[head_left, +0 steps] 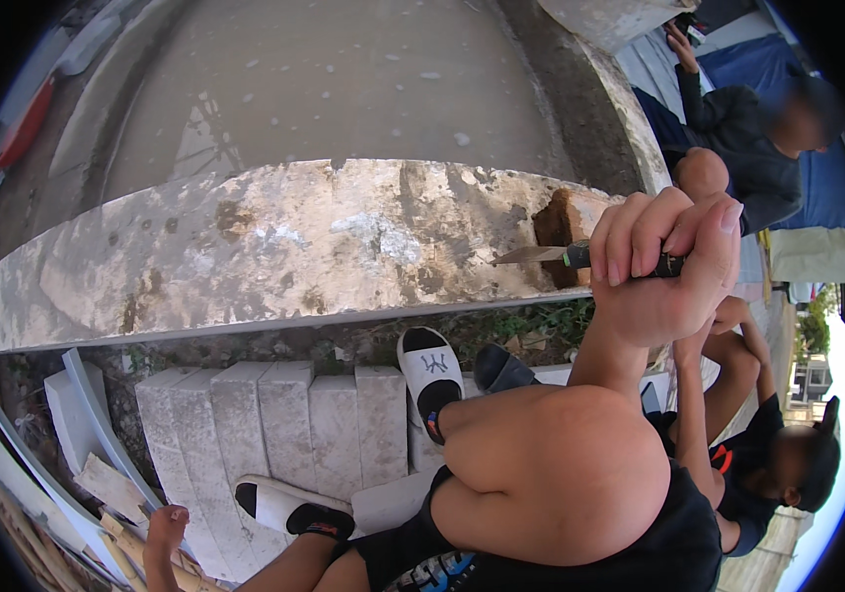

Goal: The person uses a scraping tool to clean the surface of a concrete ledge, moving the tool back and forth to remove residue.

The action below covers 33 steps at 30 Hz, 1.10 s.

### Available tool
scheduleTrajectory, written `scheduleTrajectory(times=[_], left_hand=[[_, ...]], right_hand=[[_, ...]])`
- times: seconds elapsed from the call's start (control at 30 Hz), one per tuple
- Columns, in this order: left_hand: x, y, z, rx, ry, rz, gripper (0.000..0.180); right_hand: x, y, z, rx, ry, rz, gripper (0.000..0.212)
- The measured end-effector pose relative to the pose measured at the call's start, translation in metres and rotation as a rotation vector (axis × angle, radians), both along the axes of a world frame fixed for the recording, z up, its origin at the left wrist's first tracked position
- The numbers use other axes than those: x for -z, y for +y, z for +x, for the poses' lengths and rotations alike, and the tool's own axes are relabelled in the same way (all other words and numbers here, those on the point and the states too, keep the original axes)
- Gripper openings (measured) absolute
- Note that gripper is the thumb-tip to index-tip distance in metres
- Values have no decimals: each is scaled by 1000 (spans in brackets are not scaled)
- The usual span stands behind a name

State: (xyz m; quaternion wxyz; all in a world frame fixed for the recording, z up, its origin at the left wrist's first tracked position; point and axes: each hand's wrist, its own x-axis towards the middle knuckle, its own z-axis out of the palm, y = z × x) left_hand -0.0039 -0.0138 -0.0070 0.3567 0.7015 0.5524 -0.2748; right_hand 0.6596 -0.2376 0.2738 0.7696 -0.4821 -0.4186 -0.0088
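My right hand is closed around the dark handle of a small knife, with its pointed blade aimed left. The blade hangs over the stained concrete ledge, close to a broken patch of bare reddish brick. Whether the tip touches the ledge I cannot tell. At the lower left, my left hand has its fingers curled in, next to some bamboo strips. What it holds, if anything, does not show. My bent knee rises below the right forearm.
Beyond the ledge lies murky water. Pale blocks line the ground by my sandals. Long pale strips lean at the left. One person sits at the upper right holding a dark device; another person in a cap sits at the lower right.
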Motion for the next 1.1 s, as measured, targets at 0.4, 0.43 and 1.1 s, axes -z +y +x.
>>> scheduleTrajectory(times=[0.4, 0.43, 1.1], left_hand=[[3, -1, -1, -40, -13, -40, 20], [2, -1, 1, -57, -17, -41, 20], [2, 0, -3, 13, -25, -11, 21]], right_hand=[[17, -16, 7, 34, 73, -3, 38], [16, -17, 9, 37, 85, 15, 38], [16, -15, 21, 137, 220, 100, 38]])
